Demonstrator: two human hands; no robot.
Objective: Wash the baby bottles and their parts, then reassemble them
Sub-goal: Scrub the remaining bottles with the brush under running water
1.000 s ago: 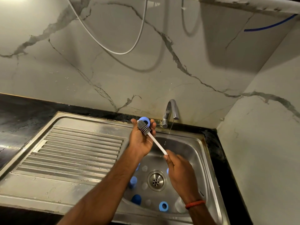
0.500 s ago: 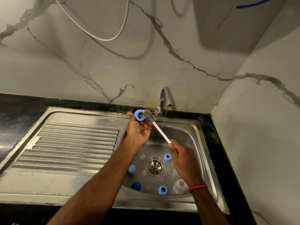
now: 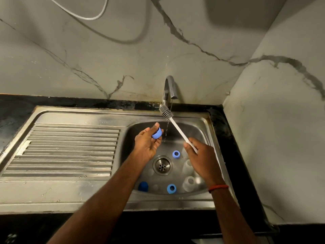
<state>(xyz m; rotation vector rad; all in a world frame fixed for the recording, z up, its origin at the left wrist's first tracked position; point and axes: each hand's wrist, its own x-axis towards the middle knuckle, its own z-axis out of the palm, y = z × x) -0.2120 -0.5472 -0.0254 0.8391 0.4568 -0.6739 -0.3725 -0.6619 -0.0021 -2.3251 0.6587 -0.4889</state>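
My left hand (image 3: 147, 143) pinches a blue bottle ring (image 3: 157, 133) over the sink basin, just left of a thin stream of water. My right hand (image 3: 200, 155) grips the white handle of a bottle brush (image 3: 175, 125); its grey bristle head points up toward the tap (image 3: 169, 88) and is apart from the ring. In the basin lie two more blue rings (image 3: 176, 154) (image 3: 171, 188), a dark blue cap (image 3: 143, 186) and clear bottles (image 3: 188, 183), one partly behind my right wrist.
The steel sink (image 3: 207, 131) has a round drain (image 3: 162, 165) in its middle and a ribbed draining board (image 3: 66, 148) to the left. Black counter surrounds it. Marble walls stand behind and at the right. A white hose (image 3: 82, 15) hangs on the back wall.
The brush has come off the blue ring and swung right, up under the tap. My left hand has lowered with the ring into the basin beside the water stream.
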